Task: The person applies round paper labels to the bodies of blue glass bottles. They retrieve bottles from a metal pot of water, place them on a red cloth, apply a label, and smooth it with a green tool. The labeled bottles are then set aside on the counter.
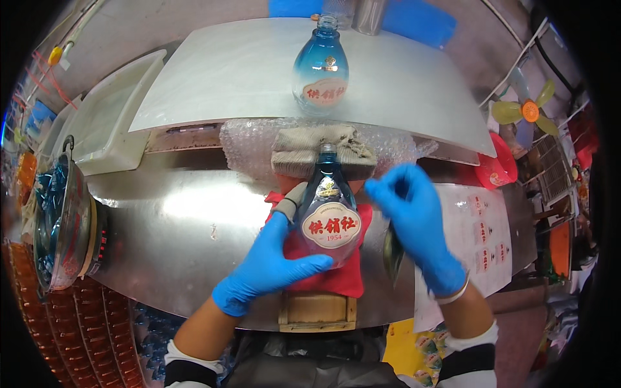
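Note:
A blue glass bottle (331,249) with a pale oval label and red print lies tilted, its neck toward a folded grey cloth (301,147). Under it is a red cloth (343,279) over a wooden block (318,312). My left hand (268,264), blue-gloved with a beige cover on one finger, grips the bottle from the left, thumb across its base. Just right of the bottle's shoulder, apart from it, my gloved right hand (414,216) has thumb and forefinger pinched together; whatever lies between them is too small to tell.
A similar bottle (320,64) stands on the raised metal shelf (414,77). Bubble wrap (246,143) lies beneath its edge. At right are a sheet of labels (462,265), a red bowl (497,167) and a fan (530,111). A metal pan (65,226) and white bin (126,107) stand left.

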A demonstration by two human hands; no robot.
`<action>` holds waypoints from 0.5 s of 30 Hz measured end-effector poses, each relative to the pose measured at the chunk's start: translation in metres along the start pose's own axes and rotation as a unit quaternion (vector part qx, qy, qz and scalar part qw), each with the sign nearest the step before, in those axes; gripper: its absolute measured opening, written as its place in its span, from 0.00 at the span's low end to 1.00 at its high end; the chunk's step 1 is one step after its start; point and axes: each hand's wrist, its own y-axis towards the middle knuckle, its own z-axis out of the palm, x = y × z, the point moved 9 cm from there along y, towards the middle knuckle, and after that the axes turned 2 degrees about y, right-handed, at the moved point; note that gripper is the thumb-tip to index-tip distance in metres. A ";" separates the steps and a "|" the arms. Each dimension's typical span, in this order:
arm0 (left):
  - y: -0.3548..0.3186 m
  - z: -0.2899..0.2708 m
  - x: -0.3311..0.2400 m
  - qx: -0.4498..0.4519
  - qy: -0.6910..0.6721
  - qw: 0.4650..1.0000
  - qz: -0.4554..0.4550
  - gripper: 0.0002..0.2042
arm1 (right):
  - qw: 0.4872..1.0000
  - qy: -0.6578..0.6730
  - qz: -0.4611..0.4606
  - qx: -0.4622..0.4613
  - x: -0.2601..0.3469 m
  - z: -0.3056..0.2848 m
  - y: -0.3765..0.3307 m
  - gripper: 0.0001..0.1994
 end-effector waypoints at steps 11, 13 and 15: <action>0.039 0.002 0.016 -0.040 -0.200 0.947 -0.246 0.16 | 0.979 0.175 0.106 -0.019 -0.052 0.041 -0.076 0.18; 0.039 0.002 0.015 -0.038 -0.207 0.946 -0.246 0.16 | 0.980 0.168 0.106 -0.014 -0.051 0.042 -0.073 0.18; 0.038 0.003 0.014 -0.042 -0.214 0.946 -0.241 0.16 | 0.980 0.170 0.104 -0.016 -0.050 0.042 -0.073 0.18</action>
